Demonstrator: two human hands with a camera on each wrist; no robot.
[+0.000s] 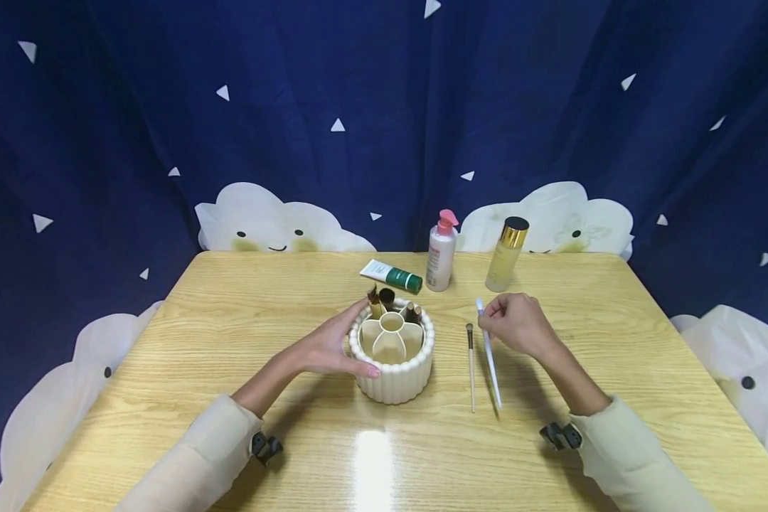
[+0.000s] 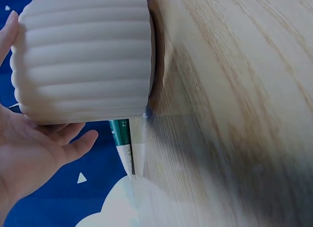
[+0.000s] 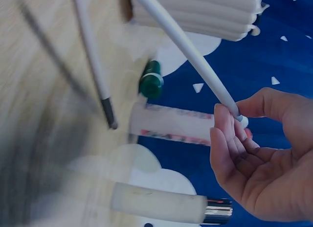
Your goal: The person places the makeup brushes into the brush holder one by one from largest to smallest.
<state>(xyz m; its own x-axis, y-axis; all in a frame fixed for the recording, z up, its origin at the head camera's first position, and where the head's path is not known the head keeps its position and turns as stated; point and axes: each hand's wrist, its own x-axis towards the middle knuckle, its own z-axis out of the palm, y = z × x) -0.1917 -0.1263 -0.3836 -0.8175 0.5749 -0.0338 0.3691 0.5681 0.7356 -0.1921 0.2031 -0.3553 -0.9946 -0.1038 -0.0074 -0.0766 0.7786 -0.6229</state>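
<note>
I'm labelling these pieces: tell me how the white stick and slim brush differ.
The white stick is thicker than the slim brush. The right hand pinches the white stick, while the slim brush lies on the table. Both are long and narrow.

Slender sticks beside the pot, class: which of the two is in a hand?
The white stick, pinched by the right hand; the dark-tipped brush lies on the table.

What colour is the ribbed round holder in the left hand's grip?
The holder is cream-white, seen best in the head view.
</note>
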